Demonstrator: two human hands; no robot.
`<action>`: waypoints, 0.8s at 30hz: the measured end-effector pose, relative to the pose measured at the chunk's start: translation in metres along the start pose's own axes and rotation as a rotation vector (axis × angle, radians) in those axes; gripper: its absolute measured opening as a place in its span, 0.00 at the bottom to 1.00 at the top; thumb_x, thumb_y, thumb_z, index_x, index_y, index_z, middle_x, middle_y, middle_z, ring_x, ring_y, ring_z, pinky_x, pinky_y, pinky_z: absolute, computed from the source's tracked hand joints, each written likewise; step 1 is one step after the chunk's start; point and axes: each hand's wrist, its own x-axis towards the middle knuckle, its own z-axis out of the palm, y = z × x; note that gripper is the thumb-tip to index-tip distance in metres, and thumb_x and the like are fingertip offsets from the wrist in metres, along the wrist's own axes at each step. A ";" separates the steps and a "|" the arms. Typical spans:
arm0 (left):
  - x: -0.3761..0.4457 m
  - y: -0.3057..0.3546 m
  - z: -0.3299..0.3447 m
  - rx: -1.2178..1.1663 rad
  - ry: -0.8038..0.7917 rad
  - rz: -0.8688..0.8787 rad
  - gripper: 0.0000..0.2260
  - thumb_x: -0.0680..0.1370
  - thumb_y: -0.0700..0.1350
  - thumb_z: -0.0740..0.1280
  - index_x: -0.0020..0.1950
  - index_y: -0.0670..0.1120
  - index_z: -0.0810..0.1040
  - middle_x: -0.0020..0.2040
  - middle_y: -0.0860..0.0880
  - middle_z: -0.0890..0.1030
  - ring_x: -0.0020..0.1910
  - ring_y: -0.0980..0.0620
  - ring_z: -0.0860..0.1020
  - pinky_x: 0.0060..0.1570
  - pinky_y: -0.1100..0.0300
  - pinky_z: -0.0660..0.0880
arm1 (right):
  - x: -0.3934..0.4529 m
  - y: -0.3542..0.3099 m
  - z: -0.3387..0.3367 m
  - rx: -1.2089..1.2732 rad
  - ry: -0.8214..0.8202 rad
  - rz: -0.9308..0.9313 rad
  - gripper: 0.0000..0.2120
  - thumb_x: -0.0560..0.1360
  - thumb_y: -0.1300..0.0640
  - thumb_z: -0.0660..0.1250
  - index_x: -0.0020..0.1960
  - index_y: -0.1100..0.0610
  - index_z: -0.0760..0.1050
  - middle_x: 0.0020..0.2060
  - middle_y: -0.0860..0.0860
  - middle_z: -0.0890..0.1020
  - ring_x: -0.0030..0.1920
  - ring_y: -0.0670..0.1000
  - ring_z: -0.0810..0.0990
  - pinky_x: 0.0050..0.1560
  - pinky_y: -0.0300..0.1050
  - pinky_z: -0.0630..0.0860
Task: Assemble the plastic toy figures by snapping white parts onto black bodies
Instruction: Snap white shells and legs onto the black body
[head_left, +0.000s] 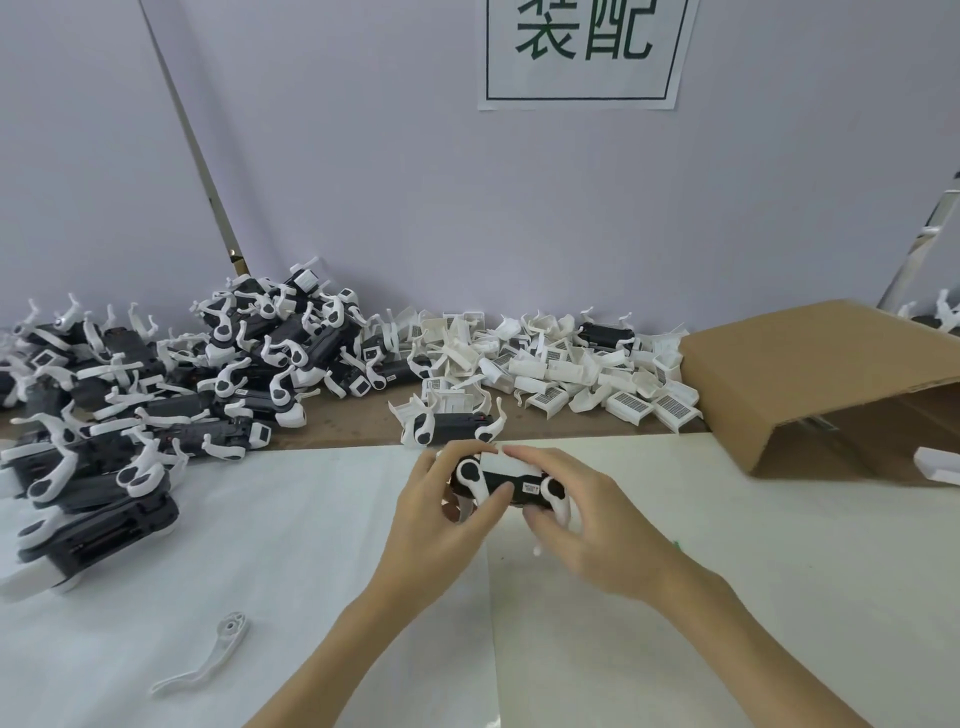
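where the fingers of both hands wrapped the black plastic toy body with white arm pieces (506, 483), much of it was hidden, and its lower white part blurred against the pale sheet. the left hand (441, 512) gripped its left end with the thumb laid across the front; the right hand (582, 525) clamped the right end, fingertips pressing a flat white part along the top. the toy was held just above the white sheet-covered table (260, 545), near its far edge. just behind stood one finished black-and-white figure (449, 421). a heap of assembled figures (182, 374) filled the left, cut off by the frame edge. a pile of loose white plastic parts (561, 364) lay at the back, beside a tilted brown cardboard box (810, 374). a single curved white arm piece (208, 654) lay near the front left.
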 end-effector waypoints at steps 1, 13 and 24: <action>0.000 -0.001 0.000 0.015 0.004 0.009 0.15 0.77 0.54 0.75 0.63 0.64 0.79 0.54 0.54 0.77 0.38 0.55 0.77 0.45 0.60 0.79 | 0.000 0.000 0.005 -0.100 0.025 0.003 0.26 0.80 0.56 0.70 0.76 0.44 0.70 0.68 0.35 0.76 0.68 0.40 0.74 0.67 0.41 0.73; 0.000 0.004 0.000 0.065 0.019 0.092 0.15 0.76 0.55 0.76 0.61 0.62 0.78 0.57 0.54 0.75 0.39 0.52 0.78 0.40 0.64 0.76 | 0.005 -0.005 0.014 -0.340 0.228 -0.053 0.18 0.77 0.50 0.74 0.65 0.43 0.75 0.57 0.35 0.80 0.57 0.45 0.74 0.60 0.38 0.71; -0.011 0.016 0.009 0.149 0.008 0.273 0.30 0.77 0.59 0.74 0.75 0.65 0.66 0.62 0.64 0.76 0.55 0.57 0.79 0.51 0.72 0.74 | 0.003 0.012 0.012 -0.430 0.147 -0.027 0.25 0.78 0.56 0.71 0.73 0.47 0.72 0.61 0.39 0.81 0.64 0.51 0.75 0.62 0.43 0.72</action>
